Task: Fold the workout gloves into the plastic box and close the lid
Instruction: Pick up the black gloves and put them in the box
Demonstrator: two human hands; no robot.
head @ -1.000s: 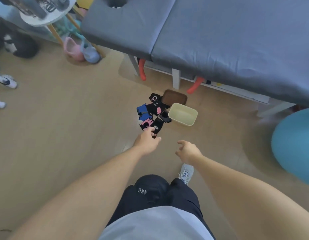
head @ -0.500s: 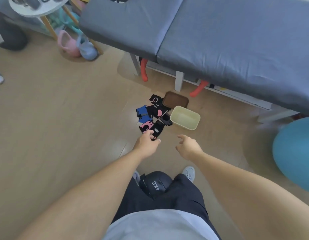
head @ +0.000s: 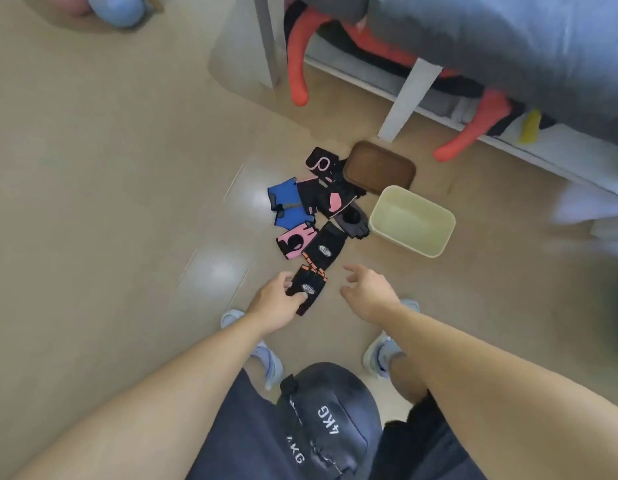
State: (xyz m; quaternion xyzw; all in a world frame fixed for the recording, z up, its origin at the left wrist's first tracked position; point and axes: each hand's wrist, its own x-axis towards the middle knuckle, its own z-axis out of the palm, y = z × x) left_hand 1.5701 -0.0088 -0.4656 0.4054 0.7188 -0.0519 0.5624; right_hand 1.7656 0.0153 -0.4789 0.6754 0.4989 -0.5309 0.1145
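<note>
Bare floor [head: 92,202] spreads wide to my left; my left hand [head: 276,303] grips a black glove [head: 309,289] near the glove pile [head: 318,209], right hand [head: 369,292] open beside it, box [head: 435,251] lidless just beyond

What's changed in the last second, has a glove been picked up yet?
Yes: the left hand has closed on the nearest black glove with orange trim and drawn it off the pile. The right hand stays open and empty. The plastic box and brown lid are unmoved.
</note>
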